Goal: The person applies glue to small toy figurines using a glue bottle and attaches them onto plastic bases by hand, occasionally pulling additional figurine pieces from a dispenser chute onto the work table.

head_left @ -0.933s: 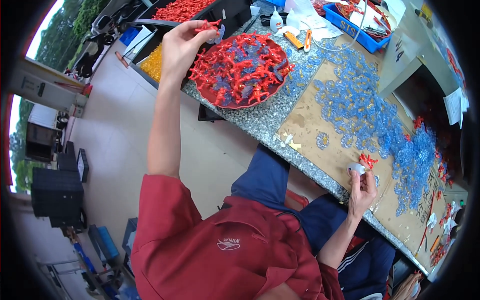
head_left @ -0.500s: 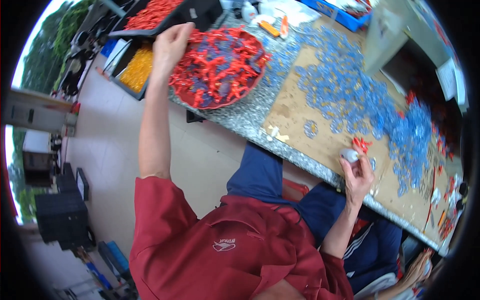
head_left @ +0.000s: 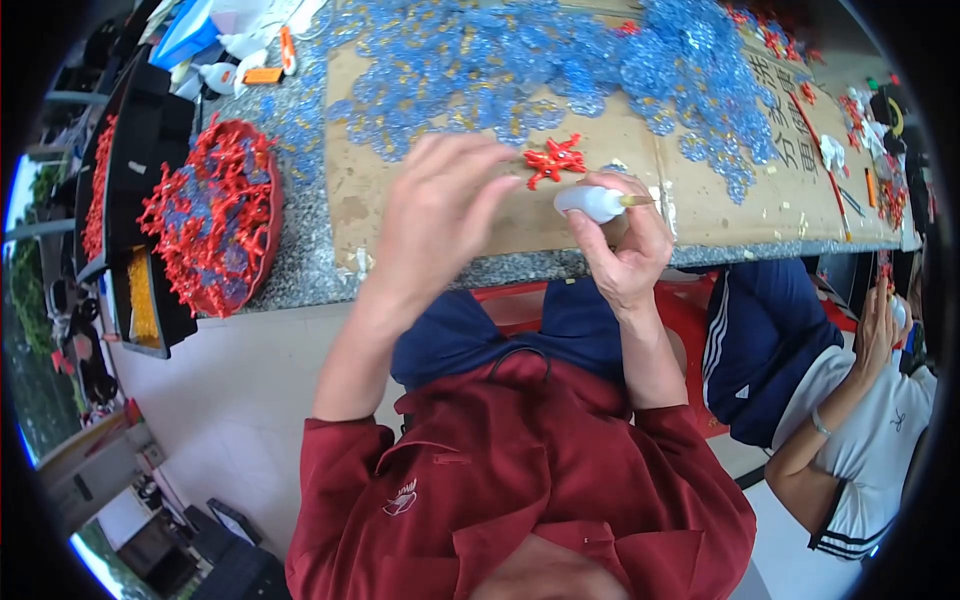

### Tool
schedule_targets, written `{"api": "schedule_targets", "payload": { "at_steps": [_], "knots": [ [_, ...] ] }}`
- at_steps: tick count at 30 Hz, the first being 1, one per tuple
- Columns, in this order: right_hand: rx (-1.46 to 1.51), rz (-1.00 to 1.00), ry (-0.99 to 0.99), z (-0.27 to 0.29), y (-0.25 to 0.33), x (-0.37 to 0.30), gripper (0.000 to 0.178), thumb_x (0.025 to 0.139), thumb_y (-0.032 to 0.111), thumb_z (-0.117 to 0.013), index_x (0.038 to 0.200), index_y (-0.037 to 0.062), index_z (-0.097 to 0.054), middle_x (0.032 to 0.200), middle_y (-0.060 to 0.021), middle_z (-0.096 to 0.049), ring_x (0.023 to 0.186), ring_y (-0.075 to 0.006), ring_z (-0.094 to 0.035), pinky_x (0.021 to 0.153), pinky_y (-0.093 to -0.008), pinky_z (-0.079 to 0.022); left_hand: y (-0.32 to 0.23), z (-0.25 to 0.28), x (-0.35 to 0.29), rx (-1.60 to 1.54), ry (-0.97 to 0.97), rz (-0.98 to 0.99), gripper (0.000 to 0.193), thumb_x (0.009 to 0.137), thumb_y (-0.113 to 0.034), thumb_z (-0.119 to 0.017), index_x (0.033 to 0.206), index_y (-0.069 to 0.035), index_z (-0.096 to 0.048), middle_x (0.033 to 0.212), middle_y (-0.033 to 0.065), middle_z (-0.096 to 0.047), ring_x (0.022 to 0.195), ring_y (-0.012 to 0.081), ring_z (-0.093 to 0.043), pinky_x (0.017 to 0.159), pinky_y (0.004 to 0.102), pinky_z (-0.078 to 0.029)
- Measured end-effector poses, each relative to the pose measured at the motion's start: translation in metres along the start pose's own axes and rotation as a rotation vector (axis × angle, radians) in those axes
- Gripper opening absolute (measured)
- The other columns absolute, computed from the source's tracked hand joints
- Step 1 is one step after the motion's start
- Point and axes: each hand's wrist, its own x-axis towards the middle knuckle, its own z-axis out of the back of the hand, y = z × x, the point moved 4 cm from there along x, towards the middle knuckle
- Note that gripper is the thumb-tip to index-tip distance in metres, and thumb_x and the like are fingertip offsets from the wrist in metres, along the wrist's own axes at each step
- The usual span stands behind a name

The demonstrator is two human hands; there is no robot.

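Observation:
My right hand (head_left: 632, 240) is closed around a small white squeeze bottle (head_left: 592, 204) with a thin nozzle, held tilted above the cardboard. To its left, my left hand (head_left: 440, 205) hovers over the cardboard, a little blurred, its thumb apart from its fingers and nothing seen between them. Between and just beyond the hands a red branching plastic piece (head_left: 555, 162) lies on the cardboard (head_left: 400, 215). Spread behind it are many clear blue discs (head_left: 480, 70) with yellowish centres, heaped thicker toward the right.
A red bowl (head_left: 272, 225) full of red and purplish pieces stands at left on the speckled stone counter (head_left: 310, 265). Beside it are black bins (head_left: 160, 135) with red and yellow parts. An orange cutter (head_left: 263, 76) lies far left. At right sits a co-worker (head_left: 845, 410).
My left hand has come from the bowl's far edge to the red piece in front of me. The view has swung right. My right hand still grips the bottle.

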Motion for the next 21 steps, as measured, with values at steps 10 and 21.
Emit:
{"api": "schedule_targets", "payload": {
  "at_steps": [10,21],
  "knots": [
    [0.19,-0.205,-0.037,0.032,-0.006,-0.018,0.035,0.078,0.007,-0.067,0.109,-0.0025,-0.054,0.094,-0.0117,-0.065,0.084,-0.018,-0.062,0.074,-0.0285,-0.048,0.001,-0.041,-0.004,-0.233,0.044,0.294,0.02,0.08,-0.007,-0.064,0.099,-0.001,-0.061,0.085,0.0076,-0.063,0.078,0.0171,-0.06,0.07,0.0286,-0.047],
    [0.114,-0.273,0.152,0.026,0.028,-0.018,0.036,0.072,0.009,-0.074,0.103,-0.0014,-0.059,0.09,-0.0112,-0.066,0.082,-0.0173,-0.065,0.069,-0.0258,-0.05,0.014,-0.035,-0.078,-1.736,-0.016,0.786,0.029,0.09,-0.005,-0.053,0.118,-0.005,-0.048,0.1,0.009,-0.059,0.096,0.0196,-0.058,0.08,0.0298,-0.049]
  ]
}}
